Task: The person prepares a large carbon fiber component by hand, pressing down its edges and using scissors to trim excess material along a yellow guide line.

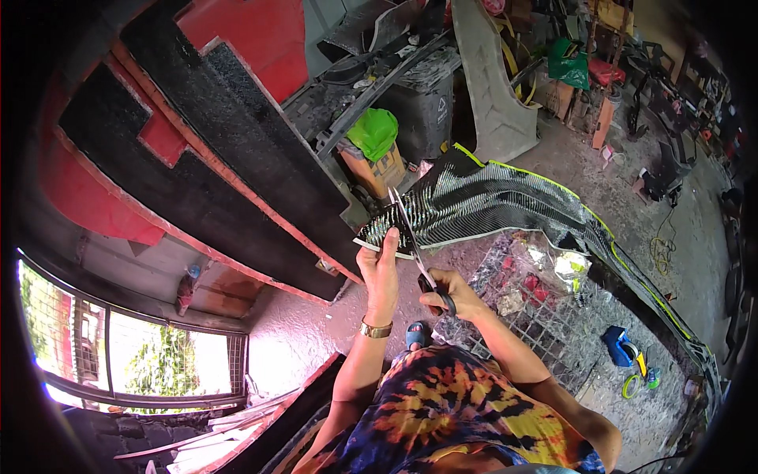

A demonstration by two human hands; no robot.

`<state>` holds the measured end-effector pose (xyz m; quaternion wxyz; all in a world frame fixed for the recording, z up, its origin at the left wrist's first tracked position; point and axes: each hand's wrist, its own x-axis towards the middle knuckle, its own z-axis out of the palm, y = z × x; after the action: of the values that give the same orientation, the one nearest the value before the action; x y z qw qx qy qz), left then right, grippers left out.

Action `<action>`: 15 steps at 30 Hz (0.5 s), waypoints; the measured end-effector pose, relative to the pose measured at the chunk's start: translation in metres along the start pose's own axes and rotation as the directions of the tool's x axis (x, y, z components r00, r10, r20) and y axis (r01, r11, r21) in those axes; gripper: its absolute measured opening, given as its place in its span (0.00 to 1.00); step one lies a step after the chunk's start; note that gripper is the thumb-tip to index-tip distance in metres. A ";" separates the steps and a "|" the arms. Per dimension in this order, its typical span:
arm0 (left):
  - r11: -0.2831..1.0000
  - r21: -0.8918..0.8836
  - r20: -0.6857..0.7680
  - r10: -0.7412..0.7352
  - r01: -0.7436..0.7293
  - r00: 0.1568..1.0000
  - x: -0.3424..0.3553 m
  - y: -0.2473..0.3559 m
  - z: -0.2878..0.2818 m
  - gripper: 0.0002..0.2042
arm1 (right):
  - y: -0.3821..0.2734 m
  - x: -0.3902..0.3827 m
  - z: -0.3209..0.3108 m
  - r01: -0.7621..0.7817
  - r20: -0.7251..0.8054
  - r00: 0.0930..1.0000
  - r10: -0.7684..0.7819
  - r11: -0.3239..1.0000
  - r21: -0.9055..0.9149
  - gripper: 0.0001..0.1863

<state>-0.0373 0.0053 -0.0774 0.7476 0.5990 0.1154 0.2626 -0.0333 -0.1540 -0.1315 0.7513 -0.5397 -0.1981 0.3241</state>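
My left hand pinches the near left end of a long black woven strip that looks like carbon-fibre cloth. Yellow-green edging runs along its far side, and a pale line marks the near edge. In my right hand is a pair of scissors with dark handles, fingers wrapped around them. Their long blades lie across the strip just right of my left thumb, tips pointing away from me and slightly apart. From there the strip curves off to the right and down the far side of a bench.
Large black panels with reddish edges lean at the left. Behind the strip stand a cardboard box with a green bag and a dark bin. A mesh-topped surface holds scraps; a blue tape dispenser lies at right.
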 end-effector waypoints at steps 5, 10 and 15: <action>1.000 0.024 0.019 -0.001 0.001 1.000 -0.001 0.003 -0.001 0.09 | 0.003 -0.007 0.005 -0.009 -0.061 0.998 0.012 0.998 0.062 0.20; 1.000 -0.025 0.026 0.004 -0.004 1.000 -0.003 0.004 0.003 0.07 | 0.005 -0.010 0.003 -0.009 -0.088 0.996 0.014 0.998 0.064 0.20; 0.999 -0.023 0.042 0.042 -0.041 0.998 -0.006 0.000 -0.006 0.06 | 0.010 -0.013 0.003 -0.031 -0.066 0.997 0.034 0.999 0.044 0.19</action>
<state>-0.0450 0.0074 -0.0794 0.7509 0.5985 0.0840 0.2665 -0.0471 -0.1585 -0.1388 0.7635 -0.5372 -0.1573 0.3221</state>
